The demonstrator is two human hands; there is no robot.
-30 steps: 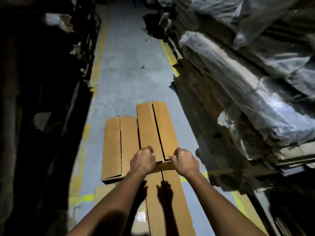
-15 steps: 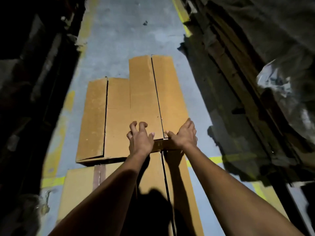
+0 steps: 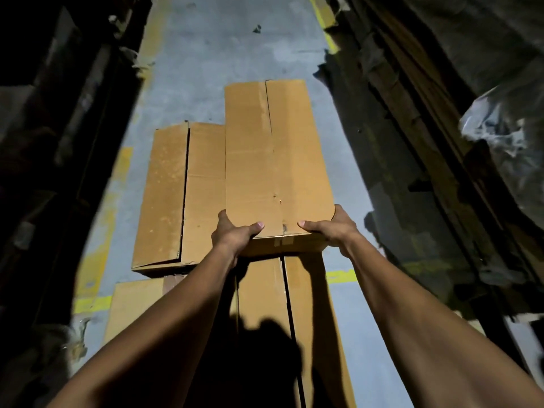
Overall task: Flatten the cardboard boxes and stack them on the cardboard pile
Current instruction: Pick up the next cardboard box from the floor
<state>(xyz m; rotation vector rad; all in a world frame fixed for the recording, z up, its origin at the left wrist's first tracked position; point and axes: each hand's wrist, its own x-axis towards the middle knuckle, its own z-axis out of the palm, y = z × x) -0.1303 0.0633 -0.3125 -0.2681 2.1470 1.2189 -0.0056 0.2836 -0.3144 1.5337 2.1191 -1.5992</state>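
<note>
2 hands, left hand (image 3: 232,235) and right hand (image 3: 332,231), had shifted from box (image 3: 276,160) top to clamping its near end, lifted for flattening.

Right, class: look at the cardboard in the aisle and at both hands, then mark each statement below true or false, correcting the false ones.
1. Both hands grip the near end of the long box. True: the left hand and right hand hold its corners, thumbs on top.
2. The left hand hangs idle. False: its grip is on the box.
3. A second box lies beside it, on the person's left. True.
4. The floor is green. False: it is grey with yellow lines.
</note>
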